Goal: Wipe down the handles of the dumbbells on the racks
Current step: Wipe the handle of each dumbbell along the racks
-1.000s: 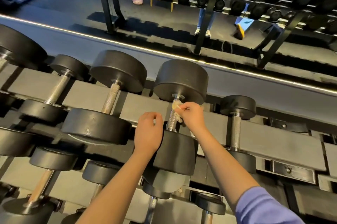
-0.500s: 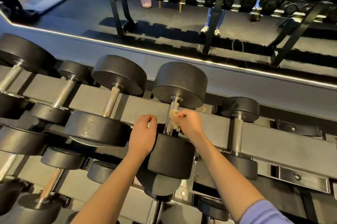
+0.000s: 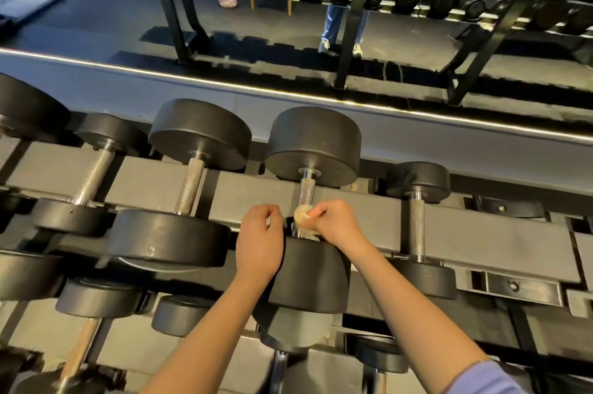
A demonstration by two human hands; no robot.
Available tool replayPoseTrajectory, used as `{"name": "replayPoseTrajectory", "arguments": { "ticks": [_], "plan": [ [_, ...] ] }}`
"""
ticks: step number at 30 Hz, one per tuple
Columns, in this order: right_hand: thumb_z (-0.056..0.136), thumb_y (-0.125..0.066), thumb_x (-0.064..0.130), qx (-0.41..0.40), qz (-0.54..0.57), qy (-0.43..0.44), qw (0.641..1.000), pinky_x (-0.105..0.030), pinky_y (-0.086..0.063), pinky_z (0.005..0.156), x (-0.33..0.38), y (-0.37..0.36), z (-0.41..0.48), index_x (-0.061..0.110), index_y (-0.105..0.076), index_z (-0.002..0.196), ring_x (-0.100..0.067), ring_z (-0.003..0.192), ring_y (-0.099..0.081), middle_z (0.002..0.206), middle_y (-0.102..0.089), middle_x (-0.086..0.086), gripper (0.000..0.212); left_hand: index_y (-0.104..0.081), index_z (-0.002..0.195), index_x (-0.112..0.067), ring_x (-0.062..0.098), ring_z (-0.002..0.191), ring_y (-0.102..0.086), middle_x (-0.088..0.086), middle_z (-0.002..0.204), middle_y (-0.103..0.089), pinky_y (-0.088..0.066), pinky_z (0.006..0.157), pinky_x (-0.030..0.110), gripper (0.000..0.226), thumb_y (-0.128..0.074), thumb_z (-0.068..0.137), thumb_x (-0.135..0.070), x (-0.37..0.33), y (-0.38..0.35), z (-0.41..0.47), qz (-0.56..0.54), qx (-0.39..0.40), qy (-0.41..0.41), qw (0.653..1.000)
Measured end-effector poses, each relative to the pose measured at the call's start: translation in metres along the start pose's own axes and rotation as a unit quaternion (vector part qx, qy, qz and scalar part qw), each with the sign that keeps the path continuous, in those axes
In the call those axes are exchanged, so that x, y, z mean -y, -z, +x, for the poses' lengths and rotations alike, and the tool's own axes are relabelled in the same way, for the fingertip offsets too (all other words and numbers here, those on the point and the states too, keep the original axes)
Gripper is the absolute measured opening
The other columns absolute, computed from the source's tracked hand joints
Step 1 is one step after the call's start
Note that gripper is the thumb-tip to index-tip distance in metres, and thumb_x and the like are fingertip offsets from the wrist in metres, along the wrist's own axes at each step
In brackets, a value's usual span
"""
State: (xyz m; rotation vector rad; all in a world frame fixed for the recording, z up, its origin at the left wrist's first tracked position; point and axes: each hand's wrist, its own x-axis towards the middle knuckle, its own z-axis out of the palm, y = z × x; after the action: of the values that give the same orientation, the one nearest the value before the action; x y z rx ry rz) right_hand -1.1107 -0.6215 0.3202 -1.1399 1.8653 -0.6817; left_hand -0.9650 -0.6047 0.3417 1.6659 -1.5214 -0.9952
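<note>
- Right hand [image 3: 337, 228]: fingers pinch a pale yellow crumpled cloth [image 3: 301, 213] against the near end of the knurled steel handle [image 3: 306, 193].
- The handle belongs to the black round-headed dumbbell [image 3: 314, 146], which lies near-to-far across the grey steel rack [image 3: 481, 233].
- Left hand [image 3: 260, 242]: fingers curled in, nothing visible in them, just left of the handle.

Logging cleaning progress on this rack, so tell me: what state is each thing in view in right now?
Right hand: pinches the cloth against the handle.
Left hand: fingers curled beside the handle; unclear whether it holds anything.
Cloth: wadded, pressed on the handle's near end.
Handle: far part bare.
Dumbbell: racked.
Neighbour dumbbells: racked, untouched.
</note>
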Motion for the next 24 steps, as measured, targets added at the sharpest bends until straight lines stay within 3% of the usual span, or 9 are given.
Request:
{"name": "replayPoseTrajectory", "arguments": {
  "ticks": [4, 8, 10, 12, 16, 19, 21, 24],
  "plan": [
    [0.081, -0.070, 0.013, -0.105, -0.014, 0.007, 0.994, -0.013, -0.035, 0.053, 0.020, 0.001, 0.006, 0.011, -0.067, 0.076, -0.009, 0.066, -0.052, 0.070, -0.058, 0.003, 0.006, -0.060, 0.114, -0.019, 0.000, 0.090, -0.048, -0.010, 0.103, -0.055, -0.034, 0.072, 0.013, 0.023, -0.043, 0.100, -0.025, 0.002, 0.001, 0.000, -0.008, 0.001, -0.005, 1.000],
    [0.081, -0.070, 0.013, -0.132, -0.038, 0.018, 0.990, -0.012, -0.032, 0.048, 0.025, -0.003, 0.007, 0.018, -0.059, 0.060, -0.012, 0.060, -0.048, 0.057, -0.050, 0.007, 0.024, -0.060, 0.117, -0.018, 0.005, 0.099, -0.047, -0.009, 0.107, -0.054, -0.033, 0.083, 0.020, 0.025, -0.043, 0.099, -0.023, 0.004, 0.001, 0.003, 0.027, 0.016, -0.010, 0.999],
    [0.080, -0.072, 0.012, -0.083, -0.067, -0.012, 0.994, -0.011, -0.041, 0.058, 0.020, -0.003, 0.005, 0.016, -0.070, 0.072, -0.013, 0.069, -0.059, 0.066, -0.059, 0.006, 0.009, -0.061, 0.119, -0.014, 0.011, 0.105, -0.051, -0.003, 0.114, -0.058, -0.034, 0.085, 0.021, 0.027, -0.045, 0.098, -0.021, 0.008, -0.001, 0.006, 0.043, 0.028, -0.025, 0.998],
    [0.080, -0.073, 0.010, -0.041, -0.113, -0.044, 0.992, -0.025, -0.050, 0.079, 0.013, 0.001, 0.000, 0.012, -0.076, 0.083, -0.020, 0.089, -0.065, 0.085, -0.069, -0.003, 0.005, -0.061, 0.121, -0.013, 0.016, 0.111, -0.053, 0.001, 0.121, -0.060, -0.037, 0.089, 0.024, 0.029, -0.047, 0.097, -0.022, 0.012, 0.000, 0.010, 0.035, 0.047, -0.017, 0.998],
    [0.082, -0.071, 0.012, -0.087, -0.088, -0.021, 0.992, -0.026, -0.048, 0.083, 0.014, 0.006, -0.018, 0.009, -0.075, 0.099, -0.016, 0.092, -0.063, 0.097, -0.071, -0.004, 0.017, -0.050, 0.136, -0.018, 0.016, 0.121, -0.050, -0.003, 0.130, -0.054, -0.036, 0.102, 0.029, 0.042, -0.054, 0.095, -0.027, 0.018, 0.002, 0.034, -0.026, 0.186, 0.042, 0.981],
    [0.081, -0.072, 0.009, -0.093, 0.034, 0.008, 0.995, -0.025, -0.049, 0.077, 0.020, 0.003, -0.030, 0.008, -0.075, 0.098, -0.011, 0.078, -0.062, 0.085, -0.069, -0.002, 0.017, -0.056, 0.125, -0.029, 0.016, 0.120, -0.054, -0.004, 0.124, -0.060, -0.038, 0.105, 0.029, 0.035, -0.062, 0.092, -0.020, 0.014, 0.005, 0.049, -0.108, 0.308, 0.010, 0.945],
    [0.082, -0.070, 0.006, -0.088, 0.066, 0.023, 0.994, -0.023, -0.051, 0.073, 0.024, -0.002, -0.033, 0.008, -0.075, 0.095, -0.005, 0.071, -0.062, 0.080, -0.069, -0.001, 0.014, -0.060, 0.112, -0.032, 0.012, 0.111, -0.060, -0.002, 0.115, -0.066, -0.044, 0.099, 0.025, 0.027, -0.063, 0.090, -0.017, 0.012, 0.006, 0.053, -0.123, 0.337, -0.022, 0.933],
    [0.084, -0.063, -0.003, -0.089, 0.111, 0.030, 0.989, -0.013, -0.049, 0.069, 0.033, -0.003, -0.037, 0.008, -0.073, 0.097, 0.001, 0.068, -0.060, 0.085, -0.070, -0.005, 0.021, -0.062, 0.107, -0.024, 0.005, 0.094, -0.062, -0.002, 0.104, -0.067, -0.047, 0.078, 0.009, 0.022, -0.064, 0.090, -0.012, 0.006, 0.008, 0.056, -0.143, 0.321, -0.048, 0.935]
  ]
}}
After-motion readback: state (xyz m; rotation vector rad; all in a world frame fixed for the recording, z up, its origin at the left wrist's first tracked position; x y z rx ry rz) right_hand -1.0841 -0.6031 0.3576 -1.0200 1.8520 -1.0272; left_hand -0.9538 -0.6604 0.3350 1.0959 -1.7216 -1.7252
